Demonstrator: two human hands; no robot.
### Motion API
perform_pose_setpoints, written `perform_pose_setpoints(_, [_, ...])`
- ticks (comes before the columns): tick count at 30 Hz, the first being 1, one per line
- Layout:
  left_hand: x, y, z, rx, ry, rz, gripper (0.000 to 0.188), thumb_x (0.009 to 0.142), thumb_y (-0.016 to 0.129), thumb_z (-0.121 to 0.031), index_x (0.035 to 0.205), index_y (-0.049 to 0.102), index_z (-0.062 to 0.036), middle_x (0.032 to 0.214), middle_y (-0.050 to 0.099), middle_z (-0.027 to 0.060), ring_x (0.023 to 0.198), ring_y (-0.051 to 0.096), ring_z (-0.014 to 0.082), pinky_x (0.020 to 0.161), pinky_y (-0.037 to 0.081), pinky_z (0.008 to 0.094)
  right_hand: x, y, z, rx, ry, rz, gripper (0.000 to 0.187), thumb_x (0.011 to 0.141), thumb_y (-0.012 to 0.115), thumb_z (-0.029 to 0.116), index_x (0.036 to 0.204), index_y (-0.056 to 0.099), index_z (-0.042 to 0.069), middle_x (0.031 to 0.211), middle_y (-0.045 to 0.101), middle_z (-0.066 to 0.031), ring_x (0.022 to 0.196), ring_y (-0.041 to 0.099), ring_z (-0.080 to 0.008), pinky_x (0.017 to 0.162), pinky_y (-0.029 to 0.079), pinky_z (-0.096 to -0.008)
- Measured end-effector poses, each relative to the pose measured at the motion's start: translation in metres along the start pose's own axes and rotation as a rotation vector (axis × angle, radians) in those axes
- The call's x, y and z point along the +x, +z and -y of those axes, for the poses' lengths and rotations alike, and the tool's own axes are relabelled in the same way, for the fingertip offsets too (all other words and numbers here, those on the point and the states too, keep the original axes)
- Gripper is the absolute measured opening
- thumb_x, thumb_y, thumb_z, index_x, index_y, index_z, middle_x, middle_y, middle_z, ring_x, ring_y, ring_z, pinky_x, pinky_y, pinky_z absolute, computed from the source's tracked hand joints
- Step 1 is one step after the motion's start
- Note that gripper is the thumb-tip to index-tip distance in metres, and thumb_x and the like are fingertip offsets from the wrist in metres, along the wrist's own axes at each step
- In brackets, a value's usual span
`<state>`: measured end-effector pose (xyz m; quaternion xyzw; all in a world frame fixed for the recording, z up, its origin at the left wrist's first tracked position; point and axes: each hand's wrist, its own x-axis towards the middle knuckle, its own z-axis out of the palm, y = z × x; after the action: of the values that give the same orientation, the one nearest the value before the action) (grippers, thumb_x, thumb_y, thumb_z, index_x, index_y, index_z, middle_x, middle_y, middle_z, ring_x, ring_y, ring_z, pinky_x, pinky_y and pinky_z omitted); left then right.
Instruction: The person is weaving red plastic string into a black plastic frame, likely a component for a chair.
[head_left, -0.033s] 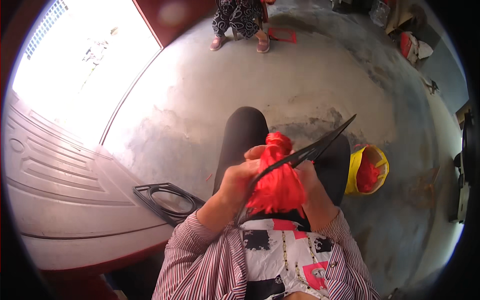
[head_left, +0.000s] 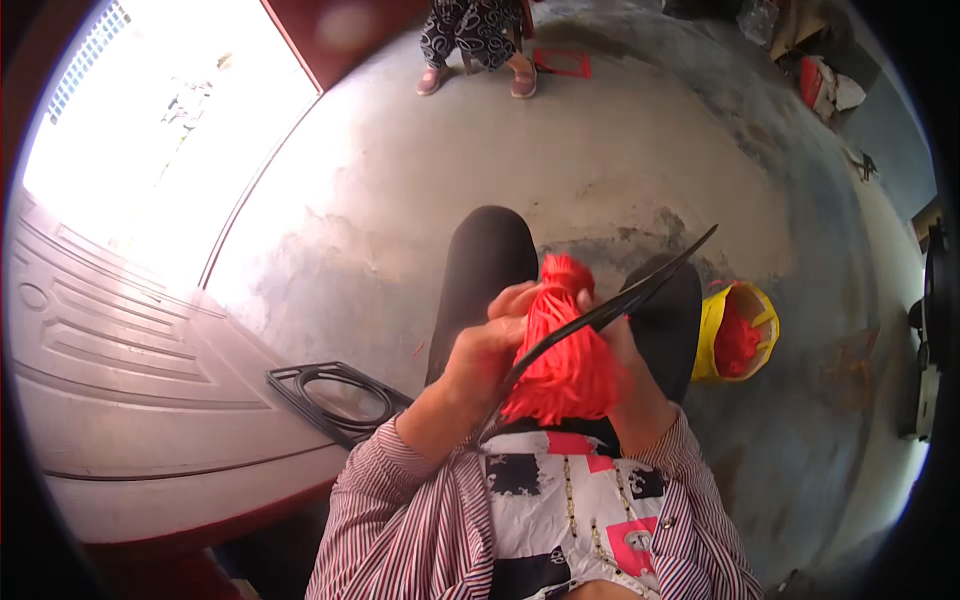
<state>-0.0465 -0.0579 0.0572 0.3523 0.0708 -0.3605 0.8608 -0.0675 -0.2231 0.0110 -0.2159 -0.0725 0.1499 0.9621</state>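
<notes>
A thick red tassel (head_left: pixel 565 360) of many strands hangs over my lap, with a bound, rounded head (head_left: pixel 566 270) at its top. My left hand (head_left: pixel 493 335) closes around its left side, thumb toward the strands. On its other side, my right hand (head_left: pixel 615 335) has its fingers closed at the tassel just under the head, though most of them are hidden. A long curved black strip (head_left: pixel 640 288) crosses in front of the tassel and my right hand. Whether either hand holds this strip I cannot tell.
Right of my knee stands a yellow container (head_left: pixel 708 340) with red material (head_left: pixel 737 345) inside. A black frame with an oval opening (head_left: pixel 335 395) lies at left beside a pale panelled door (head_left: pixel 120 330). A seated person's feet (head_left: pixel 523 82) and a red frame (head_left: pixel 563 62) are ahead.
The tassel's head has shifted slightly right and up, and its strands have spread a little. The fingers of both hands have moved slightly around it.
</notes>
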Motion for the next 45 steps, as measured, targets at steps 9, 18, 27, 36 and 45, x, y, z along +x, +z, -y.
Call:
perform_pose_setpoints(9, [0.017,-0.024,-0.012,0.131,0.165,0.363,0.054,0.099,0.038,-0.047,0.118,0.056,0.0004,0.073,0.055,0.0154,0.042,0.039,0.0113,0.035,0.030,0.0250,-0.023,-0.050,0.020,-0.466,-0.376,-0.403,0.029,0.086,0.057,0.020,0.108,0.060,0.001,0.113,0.063,-0.0112,0.108,0.058,-0.0214,0.096,0.044,-0.0374])
perform_pose_setpoints(18, [0.025,-0.038,-0.028,0.237,0.162,0.333,0.037,0.089,0.066,-0.022,0.120,0.052,-0.0063,0.070,0.054,0.0064,0.044,0.042,0.0084,0.036,0.028,0.0202,-0.035,0.029,0.032,-0.390,-0.520,0.292,0.052,0.085,0.066,0.046,0.104,0.054,-0.001,0.079,0.066,-0.0120,0.070,0.063,-0.0265,0.086,0.044,-0.0398])
perform_pose_setpoints(27, [0.030,-0.052,-0.032,0.198,0.154,0.184,0.022,0.093,0.061,-0.012,0.113,0.058,-0.0033,0.076,0.058,0.0116,0.050,0.053,0.0135,0.035,0.038,0.0226,-0.036,-0.016,0.032,-0.010,-0.343,-0.423,0.038,0.099,0.051,0.038,0.109,0.055,0.002,0.084,0.064,-0.0103,0.074,0.062,-0.0222,0.083,0.051,-0.0394])
perform_pose_setpoints(36, [0.011,-0.011,-0.011,0.012,0.126,0.103,0.033,0.093,0.060,-0.026,0.114,0.058,-0.0010,0.091,0.063,0.0065,0.068,0.058,0.0105,0.050,0.045,0.0232,-0.009,0.056,0.022,-0.887,-0.102,-0.293,0.052,0.087,0.070,0.006,0.131,0.045,0.001,0.095,0.068,-0.0078,0.086,0.064,-0.0109,0.080,0.049,-0.0227])
perform_pose_setpoints(45, [0.019,-0.027,0.006,0.038,0.135,0.283,0.029,0.092,0.056,-0.009,0.117,0.059,0.0041,0.108,0.064,0.0105,0.096,0.065,0.0183,0.085,0.052,0.0288,-0.005,0.002,0.006,-0.250,-0.202,-0.307,0.036,0.096,0.057,0.032,0.105,0.062,-0.002,0.093,0.065,-0.0080,0.089,0.064,-0.0176,0.085,0.050,-0.0316])
